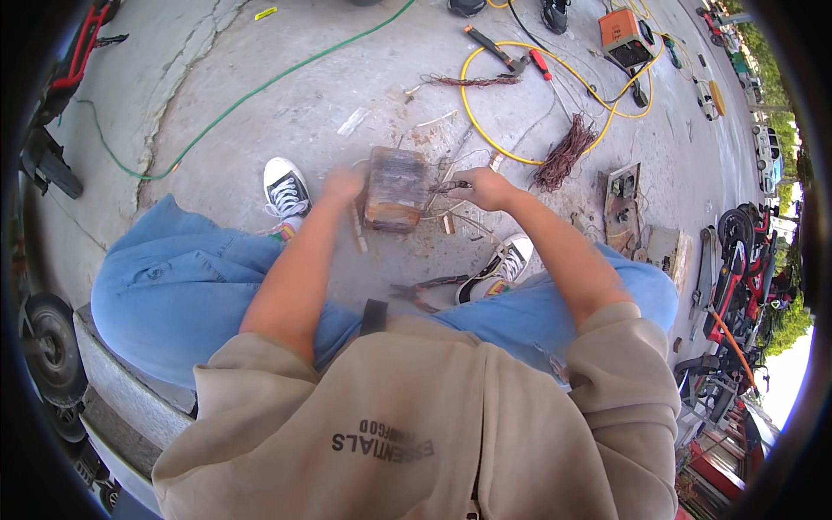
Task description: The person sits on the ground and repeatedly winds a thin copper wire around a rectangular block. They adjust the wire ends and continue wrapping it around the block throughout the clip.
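Between my feet stands a rusty brown metal block point(396, 189), with layered sides like a transformer core. My left hand point(344, 185) is at its left side, smeared by motion, so its fingers cannot be read. On the other side, my right hand point(485, 189) is closed on dark wires point(447, 185) that come off the block's right side. More loose wire ends and thin strips lie around the block. Close to my right shoe, a pair of pliers point(425, 290) rests on the ground with its handles apart.
Farther off lie a hammer point(496, 49), a red-handled screwdriver point(542, 65), a bundle of reddish-brown wire point(568, 154) and a yellow hose point(472, 113). An orange machine point(626, 39) stands at the far right. A green hose point(251, 94) crosses the left. Motorbikes point(737, 260) line the right side.
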Demonstrator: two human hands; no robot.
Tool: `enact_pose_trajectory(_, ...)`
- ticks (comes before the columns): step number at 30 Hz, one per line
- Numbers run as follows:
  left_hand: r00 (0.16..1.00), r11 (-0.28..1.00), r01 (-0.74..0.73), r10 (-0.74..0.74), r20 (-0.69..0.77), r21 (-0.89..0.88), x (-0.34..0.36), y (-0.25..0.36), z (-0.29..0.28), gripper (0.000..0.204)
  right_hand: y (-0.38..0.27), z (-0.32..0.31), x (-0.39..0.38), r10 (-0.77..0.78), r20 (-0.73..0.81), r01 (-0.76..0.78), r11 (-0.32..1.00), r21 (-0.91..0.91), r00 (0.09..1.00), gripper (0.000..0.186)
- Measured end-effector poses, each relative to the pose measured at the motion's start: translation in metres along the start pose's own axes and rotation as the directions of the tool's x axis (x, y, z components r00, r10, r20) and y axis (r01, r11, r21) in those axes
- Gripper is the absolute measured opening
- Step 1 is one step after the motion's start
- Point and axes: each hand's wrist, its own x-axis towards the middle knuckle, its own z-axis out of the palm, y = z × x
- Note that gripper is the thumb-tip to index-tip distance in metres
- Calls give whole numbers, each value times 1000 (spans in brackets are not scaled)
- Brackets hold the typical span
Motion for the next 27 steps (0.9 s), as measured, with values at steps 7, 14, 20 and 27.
enact_pose_trajectory(7,726,711,-671,687,7,-211,-45,84,-70,26,-29,-93,-60,-40,126,86,918,-387,991,27)
enact_pose_trajectory(14,663,649,-606,731,158,-461,-62,101,-54,29,-121,-133,-80,-96,43,104,832,-544,994,23)
enact_pose_trajectory(20,783,661,-154,535,318,-734,-65,103,-129,35,-164,-170,-82,-205,-149,108,864,-491,967,28)
enact_pose_trajectory(27,570,593,-796,668,-478,-121,-83,113,-154,48,-174,-163,-34,-241,-169,235,970,-57,956,35)
